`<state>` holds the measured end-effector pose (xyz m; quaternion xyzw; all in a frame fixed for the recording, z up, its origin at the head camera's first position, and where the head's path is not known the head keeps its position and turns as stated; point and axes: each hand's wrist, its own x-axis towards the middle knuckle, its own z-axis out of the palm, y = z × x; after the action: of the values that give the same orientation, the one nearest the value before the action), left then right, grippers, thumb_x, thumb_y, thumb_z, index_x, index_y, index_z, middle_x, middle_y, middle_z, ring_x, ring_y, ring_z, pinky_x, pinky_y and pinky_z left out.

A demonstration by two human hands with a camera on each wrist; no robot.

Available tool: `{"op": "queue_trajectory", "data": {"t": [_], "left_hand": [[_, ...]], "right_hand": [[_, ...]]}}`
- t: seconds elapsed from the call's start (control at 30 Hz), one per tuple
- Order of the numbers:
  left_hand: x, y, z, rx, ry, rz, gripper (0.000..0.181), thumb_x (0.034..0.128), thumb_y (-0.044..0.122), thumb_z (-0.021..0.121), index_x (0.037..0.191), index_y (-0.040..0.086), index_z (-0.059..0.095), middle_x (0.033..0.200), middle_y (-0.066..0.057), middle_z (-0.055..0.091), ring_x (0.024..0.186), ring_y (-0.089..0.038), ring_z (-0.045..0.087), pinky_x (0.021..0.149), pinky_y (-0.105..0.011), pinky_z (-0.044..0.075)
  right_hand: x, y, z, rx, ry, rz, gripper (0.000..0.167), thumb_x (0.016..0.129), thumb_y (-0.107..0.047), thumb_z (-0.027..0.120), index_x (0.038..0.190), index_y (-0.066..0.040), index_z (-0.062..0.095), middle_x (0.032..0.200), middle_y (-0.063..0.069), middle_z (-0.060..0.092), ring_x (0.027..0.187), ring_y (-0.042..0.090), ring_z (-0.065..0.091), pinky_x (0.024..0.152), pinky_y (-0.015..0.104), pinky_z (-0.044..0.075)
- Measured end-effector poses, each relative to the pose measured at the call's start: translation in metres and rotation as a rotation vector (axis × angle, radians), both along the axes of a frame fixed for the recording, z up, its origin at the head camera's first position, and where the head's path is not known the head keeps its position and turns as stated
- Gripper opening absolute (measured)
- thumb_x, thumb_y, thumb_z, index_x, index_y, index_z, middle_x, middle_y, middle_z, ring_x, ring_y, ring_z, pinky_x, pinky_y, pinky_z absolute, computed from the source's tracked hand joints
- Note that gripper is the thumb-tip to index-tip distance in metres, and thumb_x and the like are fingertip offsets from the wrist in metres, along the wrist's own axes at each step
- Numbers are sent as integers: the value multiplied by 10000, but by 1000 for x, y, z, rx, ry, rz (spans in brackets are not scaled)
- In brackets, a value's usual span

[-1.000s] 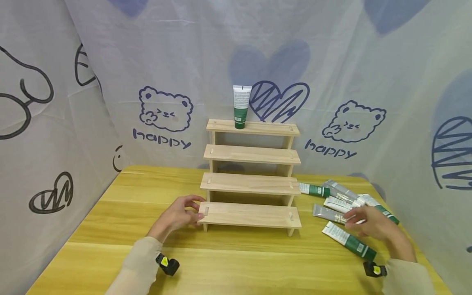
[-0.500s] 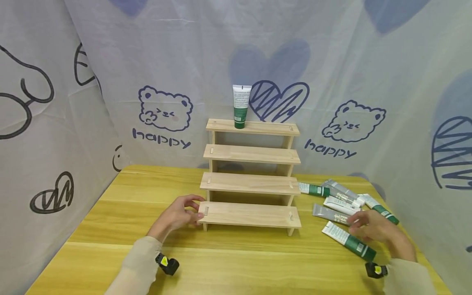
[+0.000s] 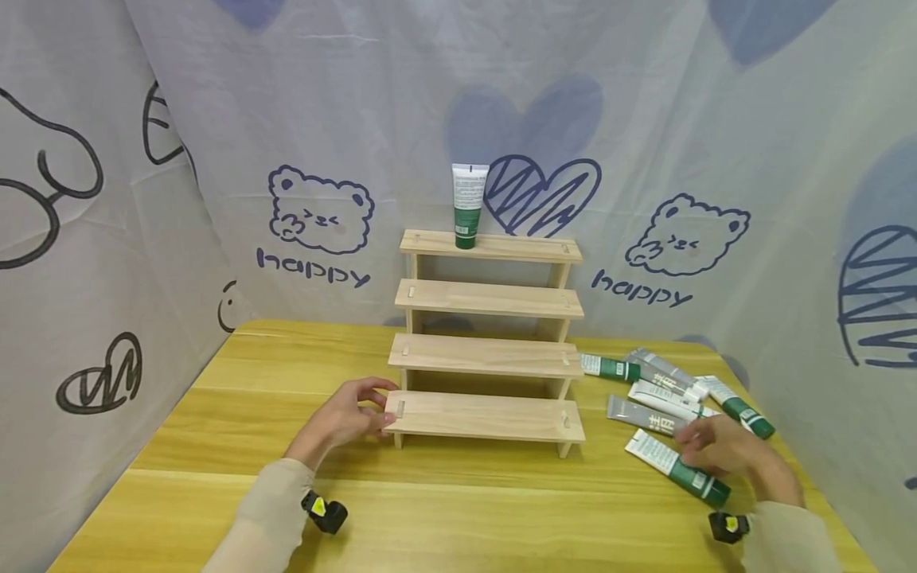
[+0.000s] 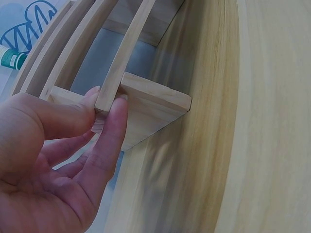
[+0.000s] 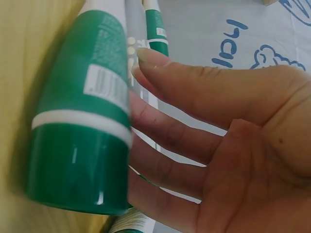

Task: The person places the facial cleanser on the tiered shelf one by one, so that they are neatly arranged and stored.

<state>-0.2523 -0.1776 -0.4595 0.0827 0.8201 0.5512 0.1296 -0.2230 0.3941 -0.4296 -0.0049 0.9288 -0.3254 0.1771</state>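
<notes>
My left hand pinches the left end of the lowest board of a wooden four-step rack; in the left wrist view, thumb and fingers lie on either side of the board end. My right hand is over the far side of a green and white tube lying right of the rack. In the right wrist view that tube is beside the fingers, which are loosely bent, with the thumb apart from it. Whether the fingertips touch it is hidden.
Another green and white tube stands cap down on the top step. Several tubes lie behind my right hand, among them a grey one, a white one and a green and white one. A printed curtain hangs behind the table.
My right hand has shifted slightly right and toward the front, closer to the nearest tube, uncovering more of the tubes behind. My left hand has stayed on the board.
</notes>
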Motion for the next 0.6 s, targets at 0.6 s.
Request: {"op": "queue_trajectory", "data": {"t": [0.6], "left_hand": [[1, 0, 3, -12, -2, 2, 493, 941, -10, 708, 1410, 10, 555, 1145, -199, 600, 796, -199, 736, 762, -398, 661]], "right_hand": [[-2, 1, -7, 76, -67, -2, 342, 887, -120, 800, 1158, 51, 680, 944, 51, 683, 877, 175, 608, 700, 332, 565]]}}
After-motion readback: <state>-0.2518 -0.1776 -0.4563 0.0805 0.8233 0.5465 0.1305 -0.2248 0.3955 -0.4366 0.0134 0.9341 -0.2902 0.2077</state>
